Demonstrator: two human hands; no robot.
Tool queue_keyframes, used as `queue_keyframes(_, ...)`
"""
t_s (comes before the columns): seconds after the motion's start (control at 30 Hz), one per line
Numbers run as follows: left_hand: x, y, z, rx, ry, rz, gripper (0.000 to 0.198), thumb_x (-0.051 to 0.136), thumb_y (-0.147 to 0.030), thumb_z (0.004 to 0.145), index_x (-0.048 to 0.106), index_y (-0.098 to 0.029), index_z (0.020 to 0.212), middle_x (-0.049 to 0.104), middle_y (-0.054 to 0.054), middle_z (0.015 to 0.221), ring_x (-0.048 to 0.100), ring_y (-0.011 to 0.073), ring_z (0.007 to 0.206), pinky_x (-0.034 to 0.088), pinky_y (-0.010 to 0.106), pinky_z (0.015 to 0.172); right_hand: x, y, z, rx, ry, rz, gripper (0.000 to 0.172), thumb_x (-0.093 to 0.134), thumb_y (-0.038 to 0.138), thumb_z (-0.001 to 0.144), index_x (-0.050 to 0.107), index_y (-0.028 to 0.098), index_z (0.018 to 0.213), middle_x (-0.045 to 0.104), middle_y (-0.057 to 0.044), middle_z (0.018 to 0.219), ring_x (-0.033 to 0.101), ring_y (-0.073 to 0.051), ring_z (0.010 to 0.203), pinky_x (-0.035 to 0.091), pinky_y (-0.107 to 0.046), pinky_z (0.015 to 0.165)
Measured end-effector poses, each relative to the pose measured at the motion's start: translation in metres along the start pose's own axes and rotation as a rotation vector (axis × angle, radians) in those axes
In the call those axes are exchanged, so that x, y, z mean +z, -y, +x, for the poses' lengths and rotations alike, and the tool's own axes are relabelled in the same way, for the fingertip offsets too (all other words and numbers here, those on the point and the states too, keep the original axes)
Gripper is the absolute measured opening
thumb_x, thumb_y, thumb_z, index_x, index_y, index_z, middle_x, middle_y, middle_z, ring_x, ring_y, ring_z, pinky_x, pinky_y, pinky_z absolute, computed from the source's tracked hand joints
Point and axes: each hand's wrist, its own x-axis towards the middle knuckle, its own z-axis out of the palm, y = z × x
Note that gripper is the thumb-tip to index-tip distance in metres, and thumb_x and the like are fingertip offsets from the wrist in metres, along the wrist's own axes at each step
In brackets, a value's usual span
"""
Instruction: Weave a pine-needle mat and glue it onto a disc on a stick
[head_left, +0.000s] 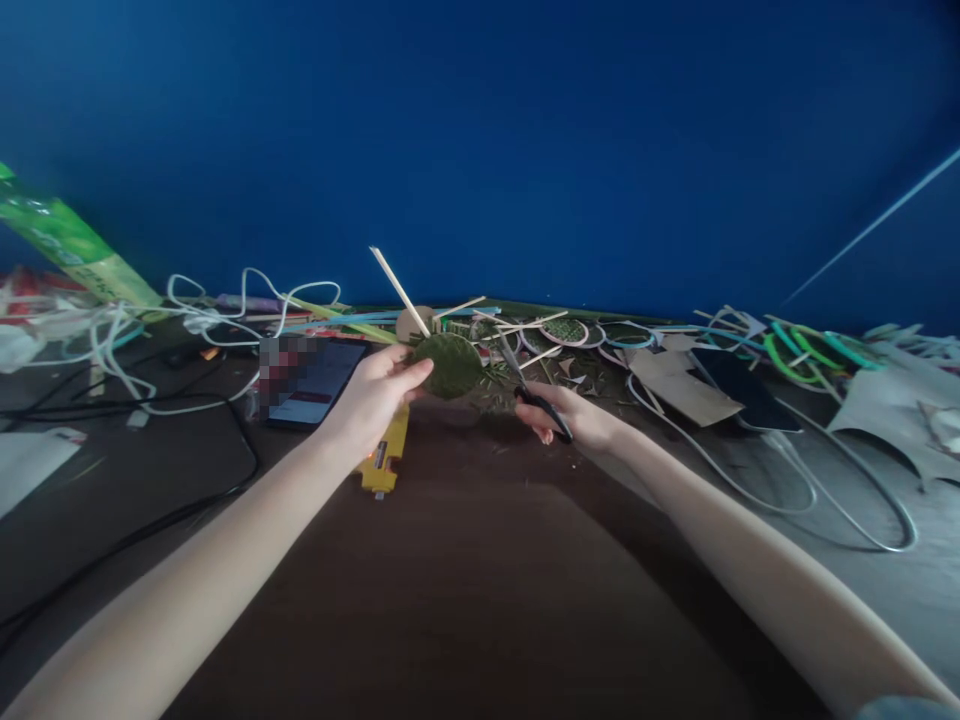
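My left hand [382, 388] pinches a round, dark green leaf-like disc [448, 366] between thumb and fingers. A pale flat stick [400, 289] rises up and left from behind the disc; whether it is joined to it cannot be seen. Close on the right, my right hand [559, 415] is closed around the black handles of a pair of scissors [547, 408]. The blades point up and left, a short way from the disc and apart from it. Beneath my left wrist lies a yellow tool [388, 452] with a small orange light, partly hidden.
Green scraps and several ringed discs [564, 331] lie along the blue wall. A tablet [313, 382] is at left, with white cables [169, 405] and a green-labelled bottle [71, 240]. At right are cardboard [679, 385], a phone [739, 390] and green rings [799, 350].
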Motion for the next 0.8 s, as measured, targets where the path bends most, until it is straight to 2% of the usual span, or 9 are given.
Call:
queue_keyframes(0.07,0.001,0.001,-0.001,-0.002,0.044,0.034,0.03,0.069,-0.026,0.069,0.063,-0.012,0.096,0.065,0.006,0.088,0.061,0.0198,0.088,0.045,0.032,0.078,0.003,0.002,-0.001,0.003,0.008,-0.063,0.038,0.051,0.056,0.079,0.042,0.02,0.072,0.042,0.006,0.054,0.042,-0.009,0.05,0.031,-0.025,0.049)
queue_keyframes(0.13,0.003,0.003,-0.003,-0.002,0.136,0.071,0.029,0.068,-0.026,0.07,0.064,-0.013,0.096,0.067,0.006,0.088,0.062,0.0201,0.086,0.045,0.035,0.082,0.005,0.004,-0.001,-0.013,0.007,-0.114,0.038,0.049,0.055,0.08,0.043,0.019,0.073,0.042,0.005,0.056,0.041,-0.009,0.052,0.029,-0.025,0.05)
queue_keyframes(0.27,0.006,0.006,-0.006,-0.014,0.264,0.085,0.032,0.066,-0.027,0.072,0.064,-0.013,0.101,0.069,0.007,0.091,0.064,0.0209,0.086,0.045,0.038,0.085,0.009,0.011,-0.003,-0.045,0.025,-0.128,0.037,0.047,0.055,0.081,0.045,0.018,0.074,0.042,0.004,0.06,0.039,-0.009,0.055,0.028,-0.025,0.052)
queue_keyframes(0.47,0.008,0.004,-0.009,-0.038,0.257,0.082,0.033,0.067,-0.024,0.071,0.064,-0.013,0.102,0.07,0.007,0.093,0.064,0.0206,0.086,0.046,0.038,0.086,0.01,0.016,-0.004,-0.039,0.028,-0.144,0.036,0.048,0.053,0.081,0.046,0.018,0.077,0.038,0.005,0.058,0.036,-0.01,0.056,0.028,-0.025,0.054)
queue_keyframes(0.8,0.008,0.005,-0.008,-0.03,0.251,0.106,0.035,0.067,-0.025,0.07,0.063,-0.012,0.103,0.07,0.008,0.091,0.064,0.0225,0.088,0.046,0.039,0.085,0.011,0.012,-0.001,-0.011,-0.044,-0.217,0.037,0.048,0.054,0.079,0.049,0.017,0.072,0.036,0.004,0.061,0.031,-0.01,0.058,0.026,-0.026,0.053)
